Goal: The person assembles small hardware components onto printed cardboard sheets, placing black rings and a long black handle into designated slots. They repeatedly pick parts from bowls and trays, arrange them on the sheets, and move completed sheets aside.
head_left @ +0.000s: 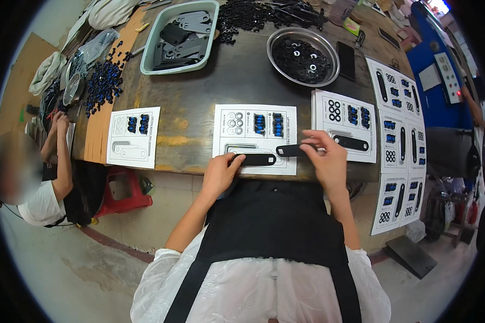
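Observation:
A white printed card lies in front of me, with two groups of black bolts with blue bands, printed washer outlines and L-shaped hex keys. My left hand pinches one end of a flat black wrench lying over the lower part of this card. Between the fingers and thumb of my right hand is a second flat black wrench, just above the first one's far end. The card at right carries black washers, bolts and a black wrench.
A card with bolts lies at left. Filled cards line the right edge. Behind stand a pale green bin of flat wrenches and a steel bowl of washers. Loose bolts lie far left, near another person's hands.

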{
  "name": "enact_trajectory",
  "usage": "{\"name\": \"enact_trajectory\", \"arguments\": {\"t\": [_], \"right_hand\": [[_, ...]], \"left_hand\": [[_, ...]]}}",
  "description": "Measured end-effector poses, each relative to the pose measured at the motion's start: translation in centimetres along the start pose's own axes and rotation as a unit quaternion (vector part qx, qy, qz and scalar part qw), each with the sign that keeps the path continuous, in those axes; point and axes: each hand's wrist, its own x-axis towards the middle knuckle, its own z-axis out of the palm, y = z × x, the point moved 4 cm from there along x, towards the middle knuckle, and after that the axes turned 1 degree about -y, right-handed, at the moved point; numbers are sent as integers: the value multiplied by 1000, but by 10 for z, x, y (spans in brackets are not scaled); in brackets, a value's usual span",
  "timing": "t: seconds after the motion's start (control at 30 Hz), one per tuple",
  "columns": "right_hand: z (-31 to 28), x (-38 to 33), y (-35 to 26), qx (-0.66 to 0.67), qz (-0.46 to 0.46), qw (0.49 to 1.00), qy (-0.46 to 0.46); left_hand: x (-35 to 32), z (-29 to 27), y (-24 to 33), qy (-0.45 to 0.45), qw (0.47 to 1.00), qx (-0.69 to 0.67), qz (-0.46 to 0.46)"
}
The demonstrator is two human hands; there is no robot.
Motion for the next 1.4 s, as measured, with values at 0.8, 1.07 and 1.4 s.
{"name": "enact_trajectory", "arguments": {"t": [0.8,1.07,1.4], "right_hand": [[91,24,-29,-227,-253,877,-340],[104,13,-4,-167,-261,911,-273],[78,-2,26,-244,-312,909,-128]], "left_hand": [[-37,-28,8,195,976,65,72],[-38,-20,5,184,973,75,116],[-33,-6,3,187,922,215,263]]}}
